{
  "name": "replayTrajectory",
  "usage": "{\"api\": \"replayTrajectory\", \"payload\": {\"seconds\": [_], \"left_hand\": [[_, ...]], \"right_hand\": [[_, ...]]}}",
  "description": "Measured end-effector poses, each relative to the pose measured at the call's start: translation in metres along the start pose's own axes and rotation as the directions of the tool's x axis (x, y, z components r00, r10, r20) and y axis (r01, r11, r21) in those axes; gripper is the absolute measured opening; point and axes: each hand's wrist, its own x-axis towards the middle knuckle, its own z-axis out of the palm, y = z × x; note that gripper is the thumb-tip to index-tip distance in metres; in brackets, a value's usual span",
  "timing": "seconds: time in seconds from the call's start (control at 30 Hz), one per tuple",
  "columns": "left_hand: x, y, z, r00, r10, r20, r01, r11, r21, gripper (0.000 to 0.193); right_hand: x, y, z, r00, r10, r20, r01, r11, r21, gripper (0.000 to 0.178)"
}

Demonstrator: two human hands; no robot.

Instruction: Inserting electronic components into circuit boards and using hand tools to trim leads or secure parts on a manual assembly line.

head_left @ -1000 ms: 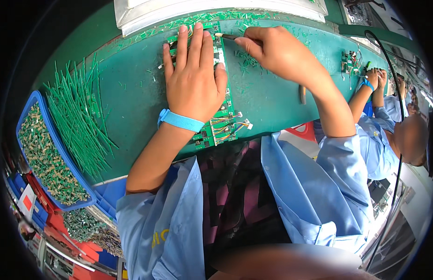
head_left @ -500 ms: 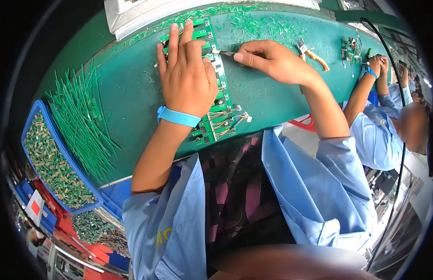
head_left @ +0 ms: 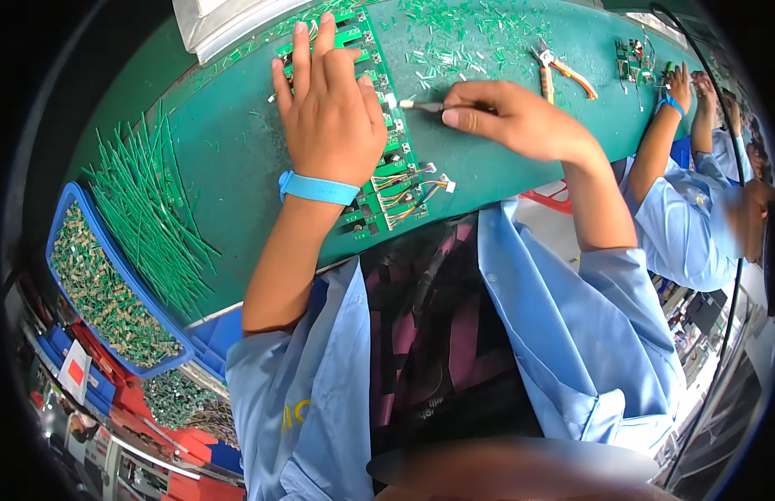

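Two hands are at work over a green circuit board (head_left: 396,138), which lies on the green table (head_left: 245,167) in front of the person, running lengthwise away from the body. The left hand (head_left: 333,117) rests palm down across it, fingers spread and the index bent, gripping nothing that shows; what its palm covers is hidden. The right hand (head_left: 521,121) is closed in a pinch on a thin, pale-tipped tool (head_left: 429,106), its tip at the board's right edge; whether they touch, I cannot tell. The step in hand looks like working along that edge while the left hand steadies the board. The next move seems to call for a firm left palm and a light, exact tip, clear of the small parts. Pliers (head_left: 546,58) lie beyond the right hand.
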Motion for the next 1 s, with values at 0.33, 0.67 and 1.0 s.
{"api": "replayTrajectory", "payload": {"seconds": [0.33,0.67,1.0], "left_hand": [[0.005,-0.004,0.011,1.0,0.005,-0.02,-0.003,0.997,0.071,0.024],[0.008,-0.005,-0.001,0.968,0.158,-0.193,-0.114,0.968,0.222,0.052],[-0.09,0.022,-0.056,0.899,0.135,0.417,-0.132,0.991,-0.037,0.099]], "right_hand": [[-0.005,-0.038,0.012,0.994,0.105,0.018,-0.096,0.954,-0.283,0.024],[-0.029,0.012,0.006,0.976,0.085,0.2,-0.096,0.994,0.044,0.026],[-0.032,0.017,0.017,0.965,0.053,0.255,-0.085,0.99,0.114,0.029]]}}
